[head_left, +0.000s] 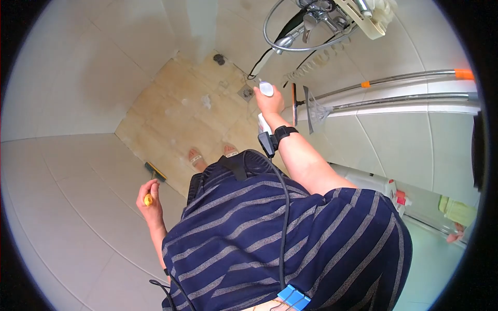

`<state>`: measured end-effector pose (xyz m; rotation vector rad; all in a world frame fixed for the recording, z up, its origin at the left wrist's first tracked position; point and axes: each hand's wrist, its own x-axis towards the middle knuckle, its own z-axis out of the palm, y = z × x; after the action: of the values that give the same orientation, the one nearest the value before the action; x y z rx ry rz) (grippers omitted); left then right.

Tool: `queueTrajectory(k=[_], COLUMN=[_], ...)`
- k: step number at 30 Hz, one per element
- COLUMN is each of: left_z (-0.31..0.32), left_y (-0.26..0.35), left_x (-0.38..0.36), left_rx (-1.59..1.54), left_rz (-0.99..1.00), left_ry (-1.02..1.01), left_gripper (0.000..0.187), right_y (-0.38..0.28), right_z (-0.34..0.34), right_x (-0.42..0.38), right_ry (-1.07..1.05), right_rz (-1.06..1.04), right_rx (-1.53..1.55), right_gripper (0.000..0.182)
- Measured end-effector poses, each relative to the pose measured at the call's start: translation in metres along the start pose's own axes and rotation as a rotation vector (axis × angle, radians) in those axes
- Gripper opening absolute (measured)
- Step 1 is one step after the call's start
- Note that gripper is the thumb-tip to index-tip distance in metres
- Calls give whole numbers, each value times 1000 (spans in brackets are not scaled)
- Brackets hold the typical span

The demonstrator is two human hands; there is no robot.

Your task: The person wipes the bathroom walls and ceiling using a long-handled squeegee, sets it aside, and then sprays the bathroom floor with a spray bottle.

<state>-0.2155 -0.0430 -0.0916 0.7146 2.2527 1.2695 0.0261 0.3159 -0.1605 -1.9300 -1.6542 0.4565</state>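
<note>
My left hand (149, 201) is closed around the yellow handle (148, 199) of a brush, whose dark and yellow head (155, 171) points down toward the floor beside the left wall. In my right hand (271, 103) is a white spray bottle (266, 88), gripped near its top. Part of the white bottle body shows below the hand, next to the wrist device. The bottle is held above the tiled floor (171, 114), near a square drain (245, 93). White foam-like patches (206, 101) lie on the tiles.
Sandaled feet (196, 158) stand on the floor below me. At the upper right is a chrome shower mixer (311, 22) with a hose. Two long poles (404, 99) with a squeegee (294, 103) lean along the right wall. Bottles (398, 197) stand at the lower right.
</note>
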Motion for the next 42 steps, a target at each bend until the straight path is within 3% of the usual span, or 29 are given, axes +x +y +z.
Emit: queueTrajectory(k=[13,19,28,36,42], left_z=[13,24,37,45,49], left_y=[-1,1,3,5,1], left_x=[-8,-10,-10,-13,-13], left_rx=[0,-15,-1,30,26], left_rz=[6,-2,-8,20,-19], left_ry=[-33,-63,-102,-116,-129], left_gripper=[10,9,9,13,16], right_y=[77,110,101,128,134], right_z=[-38,-52,-67,-70,-92], right_x=[-30,-32,-6,-8,-19], right_ry=[-189,-72,89,64,-15], right_rz=[65,169,185,283,490], right_rx=[-93,-154,-96,-138,-155], right_gripper=[34,35,37,35,37])
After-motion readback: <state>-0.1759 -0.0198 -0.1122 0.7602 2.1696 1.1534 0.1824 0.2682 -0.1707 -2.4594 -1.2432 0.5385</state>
